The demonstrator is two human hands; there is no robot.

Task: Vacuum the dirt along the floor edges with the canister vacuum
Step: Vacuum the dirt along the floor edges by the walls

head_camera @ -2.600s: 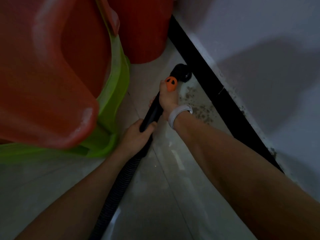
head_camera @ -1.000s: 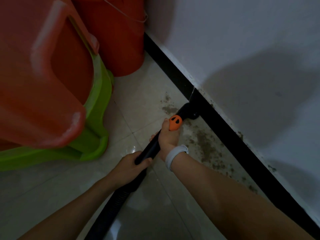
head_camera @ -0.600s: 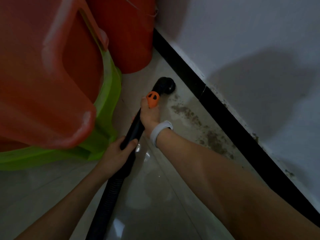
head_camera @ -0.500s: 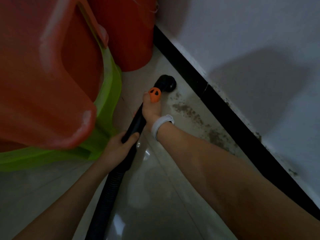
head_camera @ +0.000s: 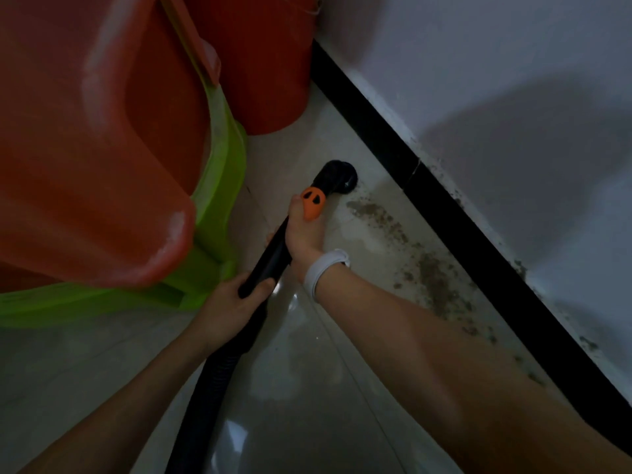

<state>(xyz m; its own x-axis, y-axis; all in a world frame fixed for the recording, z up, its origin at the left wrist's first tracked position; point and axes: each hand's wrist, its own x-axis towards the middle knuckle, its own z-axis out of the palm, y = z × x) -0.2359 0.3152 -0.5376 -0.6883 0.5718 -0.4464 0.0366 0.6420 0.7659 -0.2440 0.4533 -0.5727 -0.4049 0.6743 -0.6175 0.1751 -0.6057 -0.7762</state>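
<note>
Nearest you, at about 6 o'clock, the black ribbed vacuum hose (head_camera: 212, 381) runs up from the bottom edge between your forearms. Your left hand (head_camera: 229, 302) is wrapped around it where the ribs meet the smooth black wand (head_camera: 273, 249), fingers curled over the top. Just beyond, toward 12 o'clock, your right hand (head_camera: 302, 234), with a white band on its wrist (head_camera: 325, 270), grips the wand higher up, with the orange rounded slider piece (head_camera: 313, 203) at your fingertips.

The round black nozzle head (head_camera: 338, 177) sits on the pale glossy tile floor (head_camera: 307, 405), a little short of the black skirting strip (head_camera: 444, 213) that runs from 12 o'clock down to 4 o'clock under the white wall (head_camera: 496, 80).

Compared with a second ago, when the nozzle was pressed right up to the skirting, you've carried it away toward 11 o'clock, to the far end of the dirt. The brown gritty dirt trail (head_camera: 427, 268) lies at 2 to 4 o'clock of the nozzle, largely untouched, so I'd judge the edge far from done: the next pass should draw back toward you along the strip.

At 9 to 11 o'clock, the red plastic stool stacked on a lime-green one (head_camera: 219, 186) and a red plastic bucket (head_camera: 260, 63) crowd the wand's left side.
</note>
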